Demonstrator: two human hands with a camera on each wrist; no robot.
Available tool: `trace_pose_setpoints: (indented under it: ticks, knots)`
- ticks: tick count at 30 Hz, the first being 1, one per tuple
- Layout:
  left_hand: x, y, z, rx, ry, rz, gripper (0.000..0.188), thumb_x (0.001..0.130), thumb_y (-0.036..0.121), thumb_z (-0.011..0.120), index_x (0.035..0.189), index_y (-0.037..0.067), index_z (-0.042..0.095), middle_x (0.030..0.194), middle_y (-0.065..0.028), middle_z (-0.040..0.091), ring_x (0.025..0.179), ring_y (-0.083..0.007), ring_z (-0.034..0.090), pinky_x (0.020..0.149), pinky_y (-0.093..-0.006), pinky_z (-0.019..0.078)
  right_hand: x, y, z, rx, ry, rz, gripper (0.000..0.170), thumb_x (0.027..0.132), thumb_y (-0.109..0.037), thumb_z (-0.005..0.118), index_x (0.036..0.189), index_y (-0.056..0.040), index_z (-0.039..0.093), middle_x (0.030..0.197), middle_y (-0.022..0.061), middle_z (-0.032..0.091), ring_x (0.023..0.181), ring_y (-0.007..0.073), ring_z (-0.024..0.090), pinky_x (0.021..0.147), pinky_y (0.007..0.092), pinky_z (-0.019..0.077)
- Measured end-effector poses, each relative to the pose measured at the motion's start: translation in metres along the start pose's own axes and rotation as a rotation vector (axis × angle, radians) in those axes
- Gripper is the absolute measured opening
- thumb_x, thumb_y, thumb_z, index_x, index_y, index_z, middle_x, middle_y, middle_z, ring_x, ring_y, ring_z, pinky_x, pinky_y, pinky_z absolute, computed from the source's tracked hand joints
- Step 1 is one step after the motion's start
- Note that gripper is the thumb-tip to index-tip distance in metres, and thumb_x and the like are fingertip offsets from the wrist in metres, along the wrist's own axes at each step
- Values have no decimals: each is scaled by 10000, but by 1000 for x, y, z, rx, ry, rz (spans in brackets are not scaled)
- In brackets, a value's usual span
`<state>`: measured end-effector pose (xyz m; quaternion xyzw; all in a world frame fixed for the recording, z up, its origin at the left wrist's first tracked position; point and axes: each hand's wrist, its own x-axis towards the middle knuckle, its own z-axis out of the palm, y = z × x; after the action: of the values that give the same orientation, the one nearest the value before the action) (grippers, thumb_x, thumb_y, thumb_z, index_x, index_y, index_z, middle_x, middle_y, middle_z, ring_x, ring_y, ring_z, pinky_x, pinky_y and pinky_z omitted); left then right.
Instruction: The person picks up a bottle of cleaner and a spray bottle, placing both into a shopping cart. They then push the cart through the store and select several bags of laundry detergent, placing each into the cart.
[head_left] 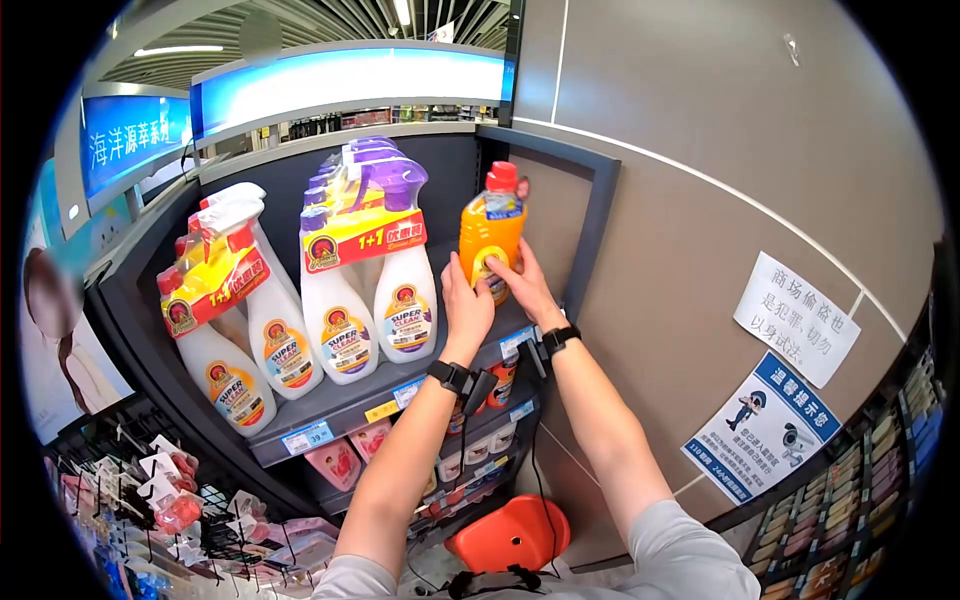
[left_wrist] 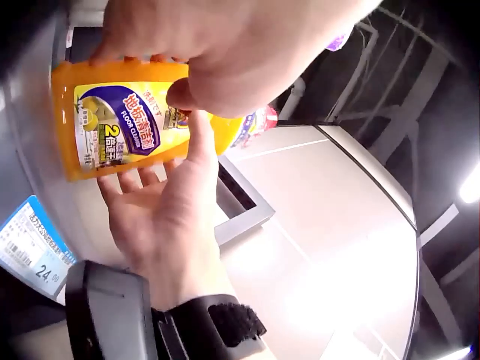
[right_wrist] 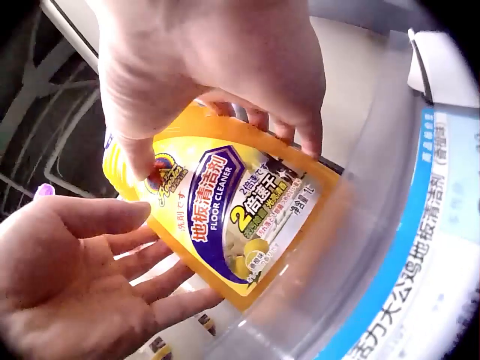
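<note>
An orange floor cleaner bottle (head_left: 487, 225) with a red cap stands upright at the right end of the upper shelf, its base near the shelf's front edge. My left hand (head_left: 467, 312) holds its left side, thumb in front and fingers reaching behind. On the other side, my right hand (head_left: 530, 288) grips it the same way. The right wrist view shows the yellow and blue label (right_wrist: 217, 202) facing me, with my right hand (right_wrist: 217, 67) above and my left hand (right_wrist: 82, 277) at lower left. In the left wrist view, the bottle (left_wrist: 67, 127) lies between both hands.
White spray bottle packs (head_left: 340, 320) with purple triggers stand left of the hands, and red-trigger packs (head_left: 215, 385) farther left. Price tags (head_left: 307, 438) line the shelf edge. A wall with notices (head_left: 765, 425) is on the right. Below is an orange stool (head_left: 515, 535).
</note>
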<state>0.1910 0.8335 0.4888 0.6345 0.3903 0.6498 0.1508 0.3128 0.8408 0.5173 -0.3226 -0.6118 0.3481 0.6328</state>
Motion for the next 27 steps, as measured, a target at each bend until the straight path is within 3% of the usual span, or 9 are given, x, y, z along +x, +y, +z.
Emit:
trace_pose_setpoints:
  ticks: [2,4,5,12,19,22,23,24,27]
  knots:
    - [2,5,-5,-22,6,10,553,871,76,546,1357,-81,334,1280,-262,430,1180,-410,455,1001,-422,379,-6,-4,-2,-6,0,-68,678,837,-160,706,1388,-29,332,1280,102,517,1175,187,515,1002,316,400]
    - [-4,9,-9,-17,-5,167,499,889,106,557,1325,-74,396,1226,-250,467,1122,-398,498,955,-418,413,-18,-3,-6,-58,63,-141,688,796,-148,751,1353,-25,367,1250,124,534,1156,206,530,972,329,439]
    - [-8,12,-10,-27,16,190,476,895,112,559,1317,-59,421,1198,-234,484,1097,-384,515,932,-412,427,-25,-1,-6,15,81,-157,673,790,-77,746,1347,-19,372,1220,120,550,1143,208,539,981,331,437]
    - [-50,81,-35,-78,89,276,485,895,116,572,1339,-23,432,1223,-210,484,1109,-359,518,931,-390,434,-69,-43,-9,44,102,-340,680,753,-9,758,1332,-2,402,1204,89,556,1118,180,538,979,321,432]
    - [-126,161,-66,-225,204,208,430,898,61,587,1302,-21,466,1235,-170,504,1097,-269,559,901,-348,486,-133,-123,-3,70,-31,-589,786,621,-9,847,1295,-19,444,1210,49,514,1117,172,506,953,313,411]
    - [-172,191,-80,-269,222,105,401,891,74,613,1260,-22,488,1191,-148,538,1084,-233,569,880,-349,513,-166,-127,-1,330,-152,-513,793,790,-370,759,1361,24,376,1280,62,436,1163,170,462,981,311,381]
    - [-189,194,-84,-231,233,62,394,891,69,611,1256,-21,494,1186,-142,546,1078,-226,573,879,-348,513,-178,-129,2,298,-149,-516,843,848,-546,618,1386,40,338,1287,62,436,1172,166,455,986,309,371]
    - [-206,197,-90,-195,247,21,386,892,65,608,1252,-19,499,1182,-136,554,1072,-219,578,879,-347,513,-190,-122,4,310,-162,-490,784,903,-569,513,1365,45,357,1287,88,498,1171,179,479,999,323,362]
    - [-256,217,-113,-85,315,-41,423,878,41,615,1278,-22,493,1224,-144,550,1089,-203,575,879,-341,519,-237,-116,24,470,-245,-332,628,946,-363,539,1392,33,342,1316,103,480,1195,184,460,1010,310,347]
